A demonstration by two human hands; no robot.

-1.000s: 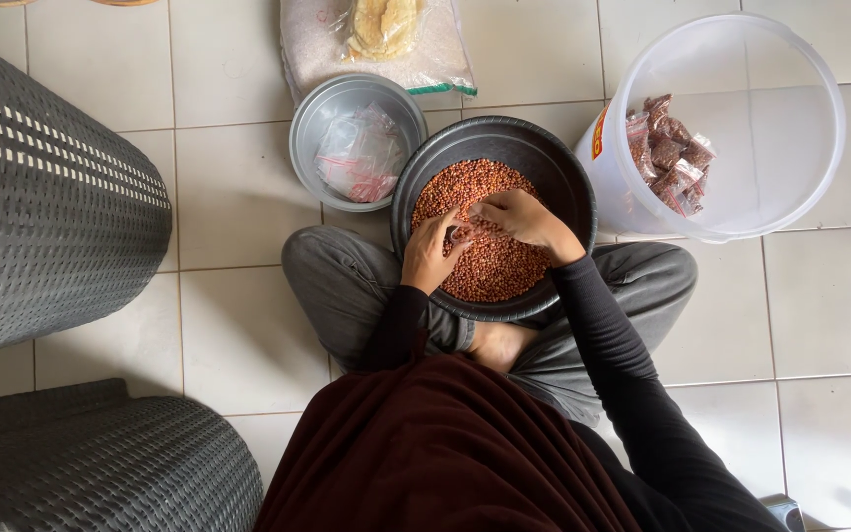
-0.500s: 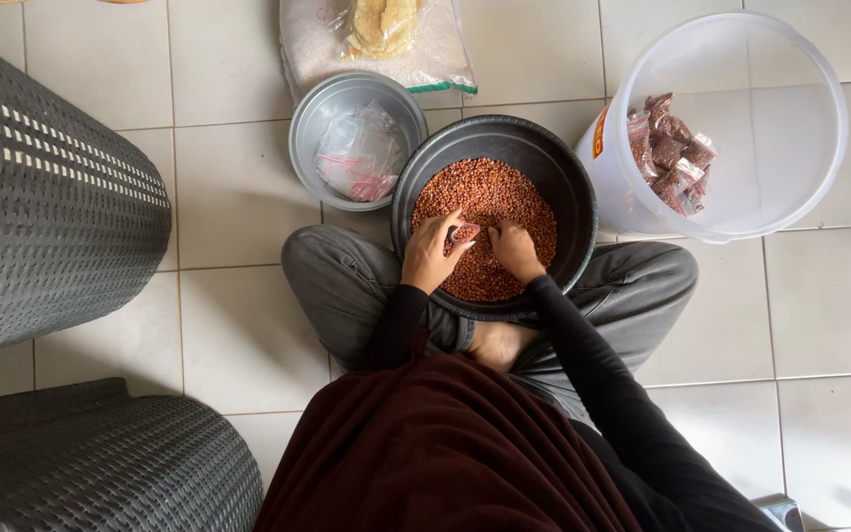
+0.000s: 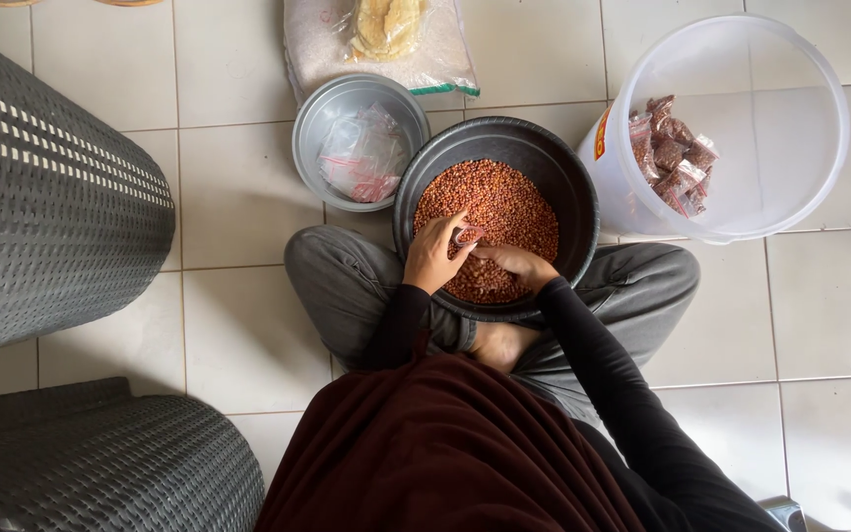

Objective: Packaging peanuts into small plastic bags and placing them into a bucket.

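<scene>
On the lap of a person sitting cross-legged on a pale tiled floor, a small clear plastic pouch is sitting just above a heap of reddish-brown peanuts, its glossy film catching the light and a little red showing through; the left hand is pinching the pouch at its edge, fingers curled around it, while the right hand is lying cupped on the nuts just beside it, fingertips meeting the pouch, though whether it is actually gripping cannot be told; the peanuts are filling the bottom of a round dark basin, which is resting on grey-trousered knees; touching the basin's upper left rim, a smaller grey metal bowl is holding crumpled empty plastic bags; to the right, a large translucent white bucket is lying tilted toward the camera, with filled packets of nuts gathering along its left wall; beyond the bowl, a clear sack is lying flat; two dark woven wicker chairs are standing at the left edge.
</scene>
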